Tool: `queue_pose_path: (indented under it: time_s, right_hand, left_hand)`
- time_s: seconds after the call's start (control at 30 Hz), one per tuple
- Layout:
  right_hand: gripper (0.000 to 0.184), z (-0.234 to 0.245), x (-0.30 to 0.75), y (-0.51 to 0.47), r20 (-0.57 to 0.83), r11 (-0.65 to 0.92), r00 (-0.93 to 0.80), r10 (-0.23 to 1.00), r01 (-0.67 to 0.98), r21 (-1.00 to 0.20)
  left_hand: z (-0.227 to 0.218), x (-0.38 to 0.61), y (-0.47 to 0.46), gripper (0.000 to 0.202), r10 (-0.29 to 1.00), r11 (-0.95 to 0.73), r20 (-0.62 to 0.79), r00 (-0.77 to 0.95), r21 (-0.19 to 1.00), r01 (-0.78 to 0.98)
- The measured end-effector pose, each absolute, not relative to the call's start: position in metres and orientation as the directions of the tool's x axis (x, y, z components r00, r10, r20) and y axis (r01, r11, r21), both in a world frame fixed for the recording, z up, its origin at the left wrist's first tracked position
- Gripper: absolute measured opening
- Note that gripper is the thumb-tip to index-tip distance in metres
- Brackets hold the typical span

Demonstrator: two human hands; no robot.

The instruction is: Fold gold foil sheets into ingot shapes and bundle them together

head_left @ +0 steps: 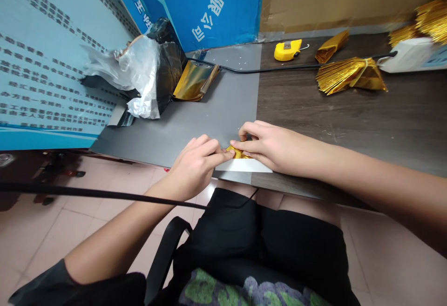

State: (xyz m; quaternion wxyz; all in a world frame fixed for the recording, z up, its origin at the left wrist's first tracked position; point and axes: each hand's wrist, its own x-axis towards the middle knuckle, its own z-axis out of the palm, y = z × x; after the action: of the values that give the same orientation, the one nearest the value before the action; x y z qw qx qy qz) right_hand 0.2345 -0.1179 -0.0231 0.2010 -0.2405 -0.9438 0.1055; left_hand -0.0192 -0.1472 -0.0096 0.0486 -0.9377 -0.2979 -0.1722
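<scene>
Both hands meet at the near edge of the table over a small folded piece of gold foil paper (238, 153). My left hand (197, 164) is closed, its fingertips pinching the left side of the gold piece. My right hand (270, 147) curls over the piece from the right, fingers pressed down on it. Under the gold piece lies a white sheet (244, 166), on a grey mat (209, 110). Most of the gold piece is hidden by the fingers.
A stack of gold foil sheets (195, 81) and a black and clear plastic bag (146, 75) lie at the back left. A yellow tape measure (287, 50), folded gold bundles (351, 76), a black cable (296, 67) and a white device (408, 54) sit on the dark wooden tabletop (349, 115).
</scene>
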Motion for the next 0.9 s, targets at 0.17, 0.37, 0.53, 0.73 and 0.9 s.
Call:
queue_pose_path:
  time_s: [0.17,0.37,0.53,0.73,0.9]
  right_hand:
    - [0.039,-0.022,0.235,-0.118,0.299,0.860,-0.815,0.497,0.416,-0.295]
    - [0.041,-0.025,0.236,-0.118,0.331,0.862,-0.803,0.495,0.406,-0.305]
    - [0.042,-0.022,0.236,-0.117,0.299,0.861,-0.816,0.494,0.413,-0.296]
    - [0.046,-0.020,0.236,-0.117,0.272,0.858,-0.826,0.494,0.412,-0.306]
    - [0.044,-0.021,0.236,-0.116,0.282,0.851,-0.816,0.505,0.416,-0.320]
  left_hand:
    - [-0.007,-0.021,-0.149,0.037,0.545,-0.811,0.309,0.780,-0.041,0.583]
    - [-0.007,-0.023,-0.148,0.037,0.541,-0.813,0.284,0.791,-0.062,0.579]
    - [-0.011,-0.028,-0.145,0.039,0.552,-0.828,0.350,0.757,0.120,0.549]
    - [-0.003,-0.031,-0.147,0.025,0.657,-0.753,0.364,0.660,0.285,0.592]
    - [-0.008,-0.035,-0.151,0.030,0.649,-0.755,0.369,0.666,0.205,0.623]
